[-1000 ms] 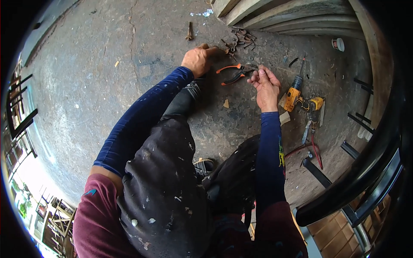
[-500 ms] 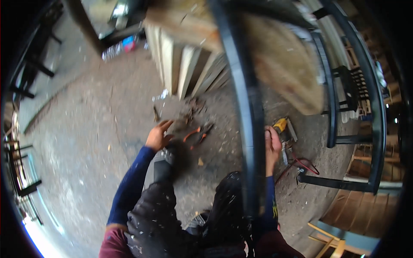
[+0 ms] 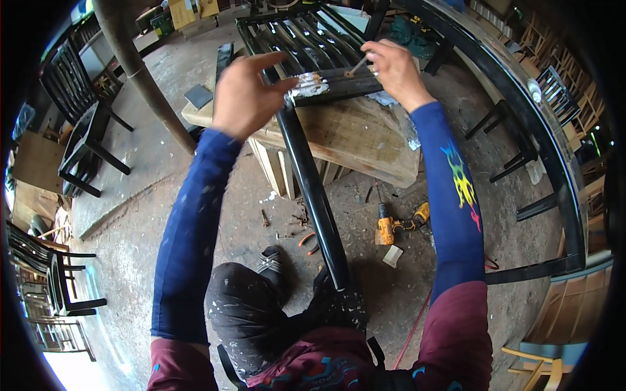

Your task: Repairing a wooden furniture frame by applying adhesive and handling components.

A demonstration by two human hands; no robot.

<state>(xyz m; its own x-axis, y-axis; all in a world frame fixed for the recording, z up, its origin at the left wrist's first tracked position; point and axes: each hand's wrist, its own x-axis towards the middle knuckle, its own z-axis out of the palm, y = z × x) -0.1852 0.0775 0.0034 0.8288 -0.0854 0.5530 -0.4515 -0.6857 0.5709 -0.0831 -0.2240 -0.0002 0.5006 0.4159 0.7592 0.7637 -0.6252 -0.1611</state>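
A glossy black wooden chair [image 3: 313,195] lies across a thick wooden slab, one leg pointing back at my knees and its slatted back at the far side. My right hand [image 3: 396,73] pinches a thin grey metal pin [image 3: 358,64], perhaps a screw or nail. Its lower end is at a brown spot on the chair's seat rail. My left hand [image 3: 251,94], blurred, is beside the rail's left corner, thumb and fingers apart with nothing visible between them. White and bare patches [image 3: 309,85] mark the rail near that thumb.
The wooden slab [image 3: 352,133] rests on upright boards. On the floor lie yellow cordless drills [image 3: 386,225], orange-handled pliers [image 3: 309,242] and a pale block [image 3: 392,256]. A black frame [image 3: 561,156] curves along the right. More black chairs [image 3: 85,117] stand left, past a pole [image 3: 140,75].
Both hands have risen from low over the floor to the chair on the slab. The metal pin now shows in my right hand. The view has tilted up, and the chair's position has shifted.
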